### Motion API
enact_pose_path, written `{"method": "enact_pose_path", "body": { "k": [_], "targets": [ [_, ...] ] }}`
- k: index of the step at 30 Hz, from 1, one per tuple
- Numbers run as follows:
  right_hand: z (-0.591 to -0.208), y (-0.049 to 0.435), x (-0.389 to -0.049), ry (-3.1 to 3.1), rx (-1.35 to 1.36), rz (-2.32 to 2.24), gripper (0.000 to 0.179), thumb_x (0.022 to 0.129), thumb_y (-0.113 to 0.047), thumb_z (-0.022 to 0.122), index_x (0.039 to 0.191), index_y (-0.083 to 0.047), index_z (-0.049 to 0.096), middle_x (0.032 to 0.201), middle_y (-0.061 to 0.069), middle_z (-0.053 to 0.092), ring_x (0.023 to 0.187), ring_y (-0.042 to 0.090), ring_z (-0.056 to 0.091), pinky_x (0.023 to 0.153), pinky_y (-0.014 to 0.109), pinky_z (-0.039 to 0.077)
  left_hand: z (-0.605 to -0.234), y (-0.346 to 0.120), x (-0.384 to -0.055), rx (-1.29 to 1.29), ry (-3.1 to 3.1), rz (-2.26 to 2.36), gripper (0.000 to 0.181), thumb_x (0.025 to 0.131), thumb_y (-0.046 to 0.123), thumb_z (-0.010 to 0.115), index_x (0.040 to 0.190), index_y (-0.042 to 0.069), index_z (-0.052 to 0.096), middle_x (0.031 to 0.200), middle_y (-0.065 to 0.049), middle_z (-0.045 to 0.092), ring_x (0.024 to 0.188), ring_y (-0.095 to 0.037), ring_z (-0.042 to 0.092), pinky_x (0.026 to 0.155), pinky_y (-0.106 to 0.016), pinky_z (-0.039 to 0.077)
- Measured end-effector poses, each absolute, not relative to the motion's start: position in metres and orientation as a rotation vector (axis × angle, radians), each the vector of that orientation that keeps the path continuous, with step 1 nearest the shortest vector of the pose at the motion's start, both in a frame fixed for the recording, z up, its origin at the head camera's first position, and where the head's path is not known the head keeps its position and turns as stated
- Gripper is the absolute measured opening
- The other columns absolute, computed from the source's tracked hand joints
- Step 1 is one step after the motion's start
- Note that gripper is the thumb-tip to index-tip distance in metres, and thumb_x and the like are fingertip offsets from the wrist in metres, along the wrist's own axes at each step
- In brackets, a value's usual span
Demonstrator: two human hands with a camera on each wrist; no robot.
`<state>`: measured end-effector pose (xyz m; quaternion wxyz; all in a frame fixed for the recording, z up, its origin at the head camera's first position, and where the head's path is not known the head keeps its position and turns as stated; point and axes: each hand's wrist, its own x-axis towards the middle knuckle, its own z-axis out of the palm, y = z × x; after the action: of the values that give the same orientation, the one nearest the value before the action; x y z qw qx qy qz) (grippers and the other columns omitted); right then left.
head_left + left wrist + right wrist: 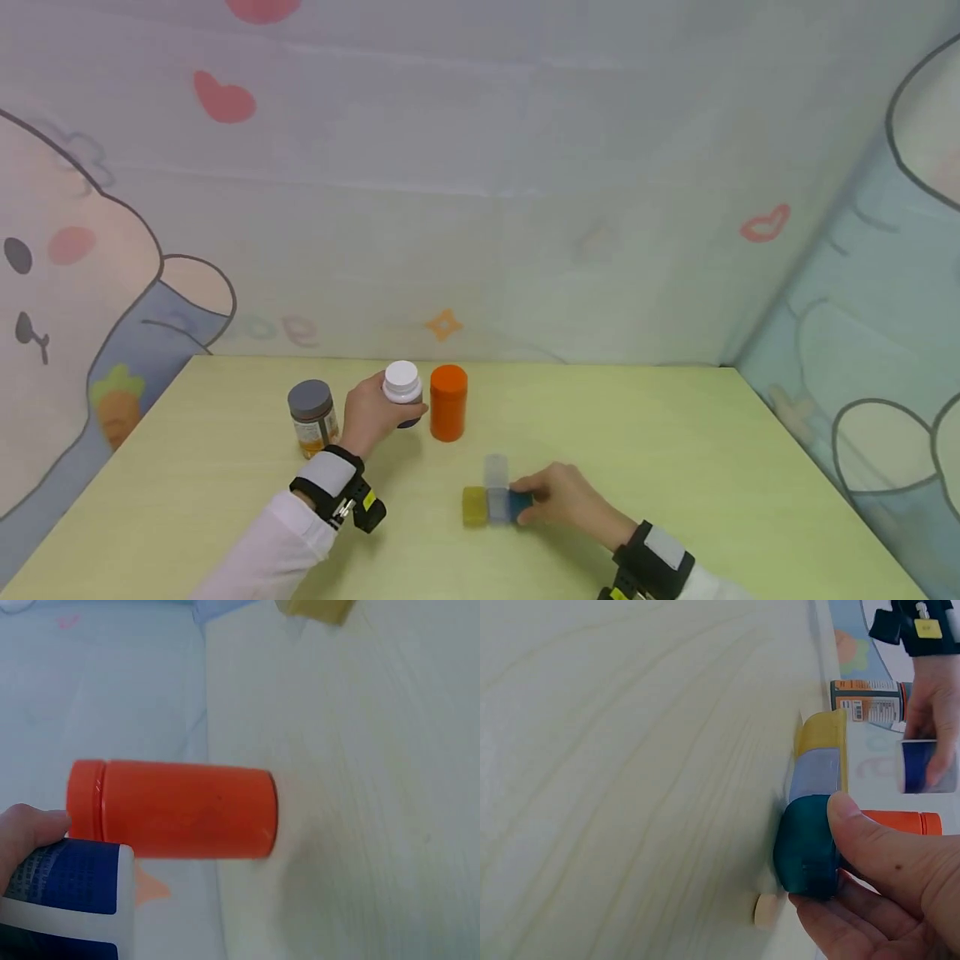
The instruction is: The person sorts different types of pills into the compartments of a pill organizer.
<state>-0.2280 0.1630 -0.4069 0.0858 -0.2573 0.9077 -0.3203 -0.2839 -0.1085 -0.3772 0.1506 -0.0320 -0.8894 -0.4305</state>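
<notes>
Held in my left hand (375,414) is a white bottle (402,382) with a white cap and a blue label, raised above the table and leaning slightly. Part of the same bottle fills the lower left corner of the left wrist view. My right hand (564,498) pinches the blue end section of a small pill organizer (474,507) between thumb and fingers. Its other sections are yellow and see-through, and a clear flap-like part extends behind the middle one. Just right of the white bottle stands an orange bottle (448,404) with an orange cap.
A jar (311,417) with a grey lid and an orange-and-white label stands left of the left hand, partly behind the wrist. The pale yellow table (675,442) ends at a printed cloth backdrop (562,208). A small tan rounded shape (765,911) shows beside the organizer.
</notes>
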Motion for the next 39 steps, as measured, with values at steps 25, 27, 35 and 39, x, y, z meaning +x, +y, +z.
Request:
{"method": "enact_pose_path", "body": {
  "k": [25,27,35,39],
  "targets": [
    [-0.408,0.179,-0.223,2.749,-0.908,-1.154,0.045,0.081,-0.030,0.066,0.114,0.001,0.062,0.112,0.016,0.062,0.099,0.027,0.060,0.078,0.030,0.050,-0.401,-0.038,-0.181,-0.860,-2.734,-1.678,0.041,0.056,0.016,0.084,0.093,0.014,0.065,0.084,0.012,0.063,0.075,-0.001,0.054,0.071,-0.021,0.044],
    [-0.405,0.176,-0.217,2.751,-0.882,-1.202,0.042,0.086,-0.031,0.059,0.115,0.001,0.061,0.112,0.016,0.062,0.095,0.022,0.062,0.075,0.027,0.051,-0.407,-0.036,-0.177,-0.849,-2.757,-1.724,0.038,0.056,0.014,0.083,0.089,0.016,0.064,0.080,0.013,0.062,0.073,-0.001,0.054,0.070,-0.021,0.044],
    [-0.399,0.162,-0.188,2.631,-0.969,-1.346,0.038,0.094,-0.020,0.050,0.123,0.004,0.052,0.123,0.019,0.054,0.112,0.023,0.052,0.085,0.024,0.046,-0.422,-0.032,-0.166,-0.822,-2.746,-1.917,0.036,0.058,0.010,0.081,0.088,0.019,0.064,0.079,0.013,0.063,0.072,-0.003,0.056,0.069,-0.022,0.045],
    [-0.398,0.157,-0.171,2.511,-0.962,-1.363,0.052,0.090,-0.021,0.055,0.134,0.002,0.040,0.134,0.019,0.044,0.121,0.032,0.042,0.094,0.039,0.040,-0.429,-0.030,-0.164,-0.877,-2.730,-1.874,0.031,0.062,0.012,0.079,0.089,0.019,0.064,0.078,0.014,0.062,0.070,-0.001,0.056,0.067,-0.021,0.045]
  ]
}}
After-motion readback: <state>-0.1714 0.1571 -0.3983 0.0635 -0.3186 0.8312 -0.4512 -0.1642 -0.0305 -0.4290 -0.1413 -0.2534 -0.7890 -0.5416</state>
